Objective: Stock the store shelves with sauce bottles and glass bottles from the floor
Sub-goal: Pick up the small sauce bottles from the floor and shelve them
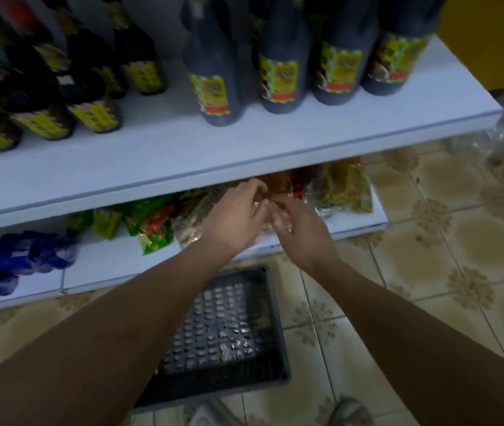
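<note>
Fingers of both hands [235, 219] [301, 229] grip clear packet [278, 207].

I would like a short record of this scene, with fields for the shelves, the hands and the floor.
upper shelf: dark sauce bottles standing upright in rows, yellow labels
lower shelf: snack packets, blue packs at left
left hand: at the clear packets on the lower shelf
right hand: at the same packets; grip unclear
floor: dark plastic crate on patterned tiles
</note>
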`<state>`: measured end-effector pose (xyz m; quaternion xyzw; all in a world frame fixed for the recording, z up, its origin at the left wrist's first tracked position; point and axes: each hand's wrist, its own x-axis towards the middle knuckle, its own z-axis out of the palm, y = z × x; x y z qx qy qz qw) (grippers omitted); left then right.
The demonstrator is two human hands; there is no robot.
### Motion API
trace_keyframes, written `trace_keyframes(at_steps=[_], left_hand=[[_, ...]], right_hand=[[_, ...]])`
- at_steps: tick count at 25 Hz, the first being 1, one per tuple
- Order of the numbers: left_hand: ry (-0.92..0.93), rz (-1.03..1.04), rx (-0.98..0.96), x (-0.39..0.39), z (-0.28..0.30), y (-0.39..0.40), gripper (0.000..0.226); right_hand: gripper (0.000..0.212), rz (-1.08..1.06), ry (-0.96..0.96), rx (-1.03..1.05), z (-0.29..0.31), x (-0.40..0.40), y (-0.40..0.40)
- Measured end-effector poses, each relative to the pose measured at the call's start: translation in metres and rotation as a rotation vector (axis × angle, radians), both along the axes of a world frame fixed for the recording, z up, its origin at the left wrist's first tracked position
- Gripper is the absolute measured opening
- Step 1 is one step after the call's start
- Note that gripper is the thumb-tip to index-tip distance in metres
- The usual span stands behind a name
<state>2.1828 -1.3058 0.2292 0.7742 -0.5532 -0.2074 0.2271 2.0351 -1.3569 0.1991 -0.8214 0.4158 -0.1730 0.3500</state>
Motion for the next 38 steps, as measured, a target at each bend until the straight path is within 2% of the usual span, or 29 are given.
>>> trace_keyframes(at_steps=[5, 9, 13, 15, 19, 23, 27, 30, 32, 35, 38], left_hand=[[-0.041, -0.196, 0.354, -0.109, -0.042, -0.014, 0.057], [-0.114, -0.355, 0.514, -0.192, -0.072, -0.031, 0.064], [-0.068, -0.424, 0.601, -0.275, -0.106, -0.041, 0.065], [-0.03, -0.471, 0.652, -0.316, -0.129, -0.038, 0.064], [0.155, -0.47, 0.709, -0.377, -0.186, -0.032, 0.07], [0.255, -0.382, 0.681, -0.423, -0.266, -0.033, 0.076], [0.323, -0.265, 0.608, -0.442, -0.336, -0.042, 0.079], [0.366, -0.223, 0.548, -0.453, -0.375, -0.043, 0.076], [0.418, -0.238, 0.477, -0.462, -0.393, -0.043, 0.064], [0.545, -0.183, 0.407, -0.479, -0.41, -0.042, 0.044], [0.553, -0.195, 0.375, -0.483, -0.418, -0.043, 0.036]], right_hand=[[0.048, -0.042, 0.385, 0.137, -0.027, -0.128, 0.008], [0.051, -0.092, 0.532, 0.251, -0.05, -0.224, 0.017], [0.051, -0.226, 0.576, 0.357, -0.074, -0.301, 0.025], [0.047, -0.303, 0.579, 0.498, -0.098, -0.335, 0.03], [0.043, -0.468, 0.54, 0.839, -0.172, -0.401, 0.049], [0.044, -0.785, 0.485, 1.006, -0.27, -0.457, 0.072], [0.067, -1.099, 0.299, 0.907, -0.338, -0.478, 0.079], [0.072, -1.147, 0.087, 0.723, -0.363, -0.484, 0.077], [0.064, -1.129, -0.012, 0.607, -0.371, -0.485, 0.076], [0.037, -1.091, -0.066, 0.498, -0.377, -0.487, 0.076], [0.034, -1.025, -0.057, 0.474, -0.381, -0.49, 0.075]])
